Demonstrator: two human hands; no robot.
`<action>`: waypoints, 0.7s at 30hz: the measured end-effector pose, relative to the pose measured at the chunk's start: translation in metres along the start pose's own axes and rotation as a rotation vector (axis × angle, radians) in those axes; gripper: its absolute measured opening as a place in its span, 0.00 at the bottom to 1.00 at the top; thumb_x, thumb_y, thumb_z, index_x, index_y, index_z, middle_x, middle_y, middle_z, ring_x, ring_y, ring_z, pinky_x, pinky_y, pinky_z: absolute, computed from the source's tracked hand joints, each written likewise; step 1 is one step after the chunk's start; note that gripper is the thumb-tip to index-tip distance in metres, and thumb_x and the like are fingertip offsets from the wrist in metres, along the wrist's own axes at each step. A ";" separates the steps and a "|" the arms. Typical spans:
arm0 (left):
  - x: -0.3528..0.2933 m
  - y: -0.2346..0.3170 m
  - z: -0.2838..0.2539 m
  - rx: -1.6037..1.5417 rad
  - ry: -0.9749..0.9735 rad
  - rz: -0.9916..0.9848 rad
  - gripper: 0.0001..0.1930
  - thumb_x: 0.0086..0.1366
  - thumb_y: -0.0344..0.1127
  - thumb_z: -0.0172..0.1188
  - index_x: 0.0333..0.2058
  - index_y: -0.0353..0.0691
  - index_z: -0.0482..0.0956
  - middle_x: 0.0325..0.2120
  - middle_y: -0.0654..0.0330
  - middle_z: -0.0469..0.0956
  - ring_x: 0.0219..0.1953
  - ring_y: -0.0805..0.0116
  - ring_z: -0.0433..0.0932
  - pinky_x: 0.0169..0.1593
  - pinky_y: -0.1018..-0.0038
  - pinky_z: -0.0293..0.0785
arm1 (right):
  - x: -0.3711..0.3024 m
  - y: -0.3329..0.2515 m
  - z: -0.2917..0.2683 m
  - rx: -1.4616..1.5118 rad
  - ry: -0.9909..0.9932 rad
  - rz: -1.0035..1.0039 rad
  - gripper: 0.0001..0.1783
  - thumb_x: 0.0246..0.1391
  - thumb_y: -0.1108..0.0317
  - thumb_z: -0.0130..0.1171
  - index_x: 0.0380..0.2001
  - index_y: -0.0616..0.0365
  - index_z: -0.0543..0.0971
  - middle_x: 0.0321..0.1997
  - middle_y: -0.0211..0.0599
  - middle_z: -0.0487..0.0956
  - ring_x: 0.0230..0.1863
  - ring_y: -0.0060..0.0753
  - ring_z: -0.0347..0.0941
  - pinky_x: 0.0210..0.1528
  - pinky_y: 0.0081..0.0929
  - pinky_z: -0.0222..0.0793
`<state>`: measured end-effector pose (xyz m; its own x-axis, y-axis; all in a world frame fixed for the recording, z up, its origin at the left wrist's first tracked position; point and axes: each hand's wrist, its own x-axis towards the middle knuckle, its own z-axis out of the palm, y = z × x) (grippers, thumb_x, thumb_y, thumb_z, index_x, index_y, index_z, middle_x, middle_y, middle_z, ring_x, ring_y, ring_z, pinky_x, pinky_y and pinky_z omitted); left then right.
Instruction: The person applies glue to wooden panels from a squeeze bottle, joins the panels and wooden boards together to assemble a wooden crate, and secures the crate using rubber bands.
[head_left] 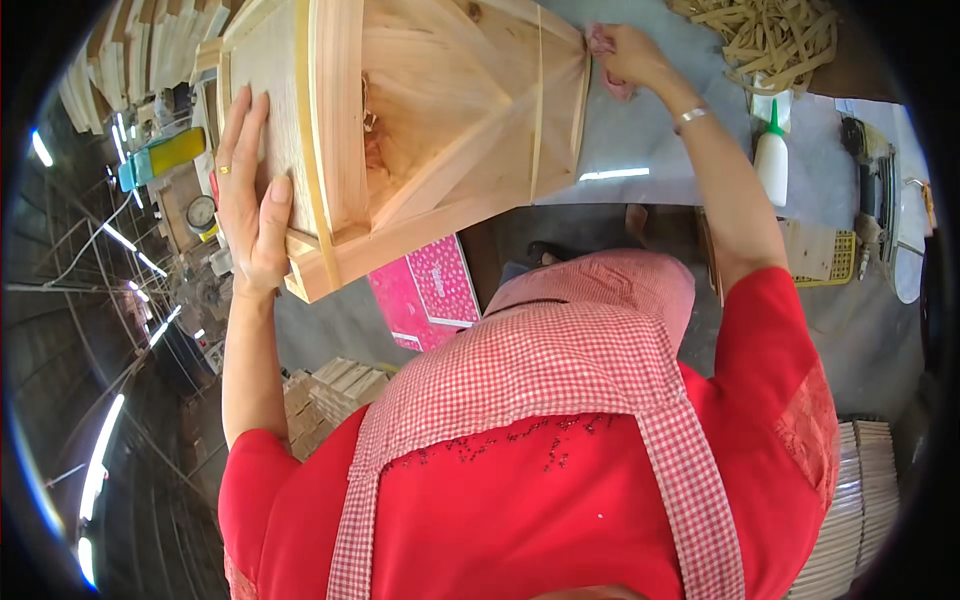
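Observation:
A pale wooden box (440,110) with slanted sides lies across the grey worktop in front of me. Narrow tan bands (537,110) run around it near both ends. On its left end panel my left hand (250,190) lies flat, the fingers stretched out and the thumb apart near the close edge. My right hand (637,58) is closed on a crumpled pink cloth (618,88), at the box's far right corner. Part of the cloth presses against the wood there; the rest hangs over the worktop. The far end of the box runs out of view.
A heap of tan bands (770,35) sits at the worktop's far right. Nearer stands a white squeeze bottle (772,165) with a green nozzle. A pink box (430,290) is below the worktop edge. Stacked wooden pieces (150,50) fill the far left.

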<state>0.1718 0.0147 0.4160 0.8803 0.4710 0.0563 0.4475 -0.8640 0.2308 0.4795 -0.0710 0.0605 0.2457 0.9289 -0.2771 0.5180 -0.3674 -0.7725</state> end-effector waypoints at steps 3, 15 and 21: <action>0.005 -0.009 0.008 -0.052 0.011 0.032 0.34 0.65 0.49 0.48 0.64 0.32 0.63 0.67 0.43 0.57 0.69 0.48 0.56 0.70 0.59 0.49 | -0.041 0.031 0.021 0.194 0.263 -0.060 0.15 0.52 0.64 0.61 0.40 0.62 0.76 0.28 0.49 0.79 0.28 0.45 0.78 0.32 0.37 0.73; 0.002 -0.018 0.010 0.068 0.147 0.130 0.27 0.66 0.49 0.52 0.60 0.43 0.72 0.63 0.47 0.65 0.65 0.48 0.62 0.67 0.59 0.56 | -0.179 -0.054 0.186 0.465 0.494 0.175 0.14 0.47 0.70 0.66 0.36 0.61 0.74 0.29 0.53 0.78 0.34 0.58 0.77 0.39 0.40 0.73; -0.006 -0.021 0.013 0.120 0.236 0.146 0.27 0.65 0.52 0.53 0.57 0.41 0.74 0.59 0.44 0.69 0.65 0.42 0.62 0.66 0.55 0.56 | -0.173 -0.049 0.178 0.198 0.519 0.220 0.13 0.48 0.70 0.63 0.38 0.61 0.76 0.33 0.58 0.80 0.41 0.62 0.78 0.42 0.47 0.73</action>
<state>0.1592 0.0279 0.3978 0.8820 0.3563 0.3084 0.3464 -0.9339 0.0882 0.2659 -0.2055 0.0441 0.7241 0.6695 -0.1656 0.2590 -0.4865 -0.8344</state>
